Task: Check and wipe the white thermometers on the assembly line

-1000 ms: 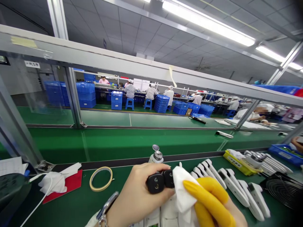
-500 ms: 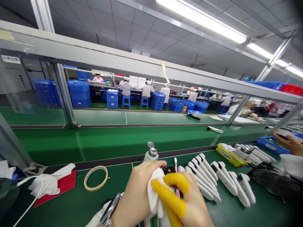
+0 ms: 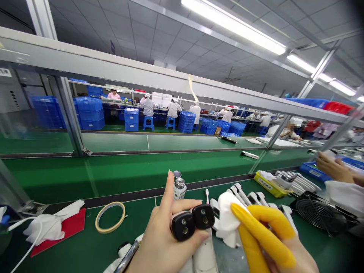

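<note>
No text, brand or number can be read. At nine o'clock a small white sign (image 3: 5,72) on the grey wall carries dark marks too blurred to make out. At three o'clock the yellow plastic tray (image 3: 265,185) and blue plastic tray (image 3: 314,173) on the green worktop (image 3: 71,242) bear white labels, equally illegible.

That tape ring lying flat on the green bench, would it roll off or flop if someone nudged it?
The tape ring lies flat on the green bench, so a push would probably slide it, not roll it. It looks thin and hollow, so likely light. It keeps a round shape, so probably fairly stiff.
</note>
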A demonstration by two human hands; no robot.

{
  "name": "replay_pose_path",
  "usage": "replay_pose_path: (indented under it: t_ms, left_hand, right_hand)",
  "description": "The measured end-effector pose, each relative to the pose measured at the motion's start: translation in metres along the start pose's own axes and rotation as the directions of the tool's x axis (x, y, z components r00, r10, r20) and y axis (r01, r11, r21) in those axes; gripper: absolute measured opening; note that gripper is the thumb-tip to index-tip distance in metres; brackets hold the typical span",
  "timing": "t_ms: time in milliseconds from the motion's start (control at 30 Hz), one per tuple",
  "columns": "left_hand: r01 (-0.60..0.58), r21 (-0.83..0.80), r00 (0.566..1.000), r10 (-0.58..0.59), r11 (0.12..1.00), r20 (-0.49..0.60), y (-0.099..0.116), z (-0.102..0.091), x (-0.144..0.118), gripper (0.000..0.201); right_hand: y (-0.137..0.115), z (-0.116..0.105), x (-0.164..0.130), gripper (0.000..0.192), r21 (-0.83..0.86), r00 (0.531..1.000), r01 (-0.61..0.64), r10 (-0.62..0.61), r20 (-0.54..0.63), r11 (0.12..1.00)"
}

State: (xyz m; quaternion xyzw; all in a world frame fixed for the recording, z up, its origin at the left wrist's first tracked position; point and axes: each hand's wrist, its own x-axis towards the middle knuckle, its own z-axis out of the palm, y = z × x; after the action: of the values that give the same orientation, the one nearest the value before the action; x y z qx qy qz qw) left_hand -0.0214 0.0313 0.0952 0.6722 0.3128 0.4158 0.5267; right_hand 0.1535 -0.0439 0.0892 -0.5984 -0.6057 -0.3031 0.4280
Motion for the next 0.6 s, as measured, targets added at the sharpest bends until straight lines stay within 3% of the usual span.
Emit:
replay_pose_path:
  t_ms: [67, 167, 267, 333, 433, 533, 600]
  left_hand:
    - [0.01, -0.01, 1.0, -0.01, 1.0, 0.023, -0.001, 0.0, -0.001, 0.105]
    - [0.0, -0.028, 1.0, -0.001, 1.0, -0.013, -0.003, 0.001, -0.004, 0.1]
    - [-0.013, -0.002, 0.996, 0.012, 1.0, -0.092, -0.002, 0.001, -0.007, 0.097]
    - [-0.078, 0.024, 0.991, 0.08, 0.997, -0.108, -0.001, 0.0, -0.009, 0.098]
    - [-0.194, 0.048, 0.972, 0.198, 0.98, -0.129, 0.001, -0.003, -0.009, 0.097]
    - [-0.155, 0.081, 0.974, 0.166, 0.985, -0.154, 0.001, -0.005, -0.009, 0.096]
    - [-0.145, 0.098, 0.977, 0.158, 0.985, -0.142, 0.0, -0.005, -0.008, 0.096]
  right_hand:
    - [-0.002, -0.001, -0.003, 0.022, 0.049, 0.998, 0.054, -0.055, 0.024, 0.997]
    - [-0.009, 0.004, 0.004, 0.028, 0.127, 0.956, 0.255, -0.269, 0.113, 0.959]
    - [-0.013, 0.008, 0.015, 0.032, 0.088, 0.932, 0.332, -0.341, 0.119, 0.939]
    - [-0.012, 0.01, 0.018, 0.03, 0.076, 0.914, 0.369, -0.376, 0.151, 0.926]
    - [-0.01, 0.012, 0.015, 0.028, 0.109, 0.904, 0.374, -0.388, 0.179, 0.921]
    - [-0.013, 0.012, 0.012, 0.021, 0.116, 0.954, 0.262, -0.276, 0.119, 0.958]
    - [-0.017, 0.012, 0.013, 0.013, 0.141, 0.955, 0.248, -0.266, 0.128, 0.959]
